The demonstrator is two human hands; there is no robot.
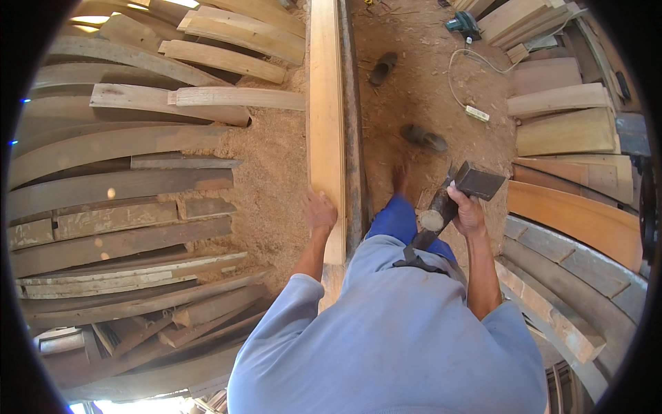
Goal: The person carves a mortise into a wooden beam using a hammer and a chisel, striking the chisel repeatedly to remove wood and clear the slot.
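Note:
A long, pale wooden board (326,124) runs away from me, beside a dark-edged beam (353,131). My left hand (320,211) lies on the near part of the board, fingers stretched forward over its surface. To the right of the beam, my right hand (468,212) is closed on a heavy dark tool (480,181). The tool shows a blocky, flat dark end and a thick round part with a pale, wood-like end face. Its exact kind is unclear. It is held above my blue-clad legs, apart from the board.
Curved planks (124,148) are stacked along the left, over sawdust (269,159). More boards (576,214) line the right side. On the dusty floor lie two dark shoes (423,138), a white power strip (476,113) with a cord, and a green power tool (463,25).

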